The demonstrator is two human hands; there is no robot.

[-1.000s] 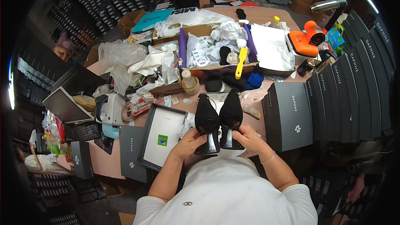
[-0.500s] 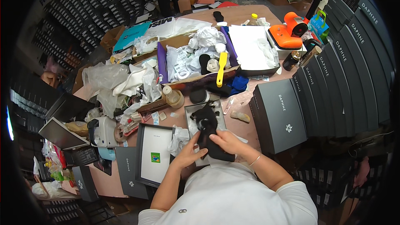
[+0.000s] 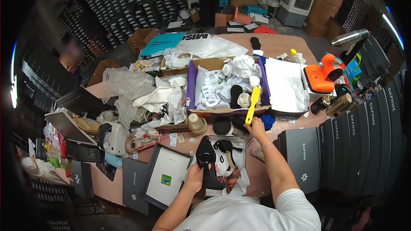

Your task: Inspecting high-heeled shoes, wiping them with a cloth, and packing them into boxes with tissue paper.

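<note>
Gripping black heel (image 3: 206, 158) (left hand (image 3: 195, 179)).

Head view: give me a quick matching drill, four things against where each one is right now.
Things:
1. black high-heeled shoe
2. yellow shoehorn
3. orange device
4. box lid

Places:
A. far right of the table
B. in the left hand, over the open box
C. flat on the table, left of the open box
D. touched by the right hand at its lower end

Pairs: 1-B, 2-D, 3-A, 4-C
</note>
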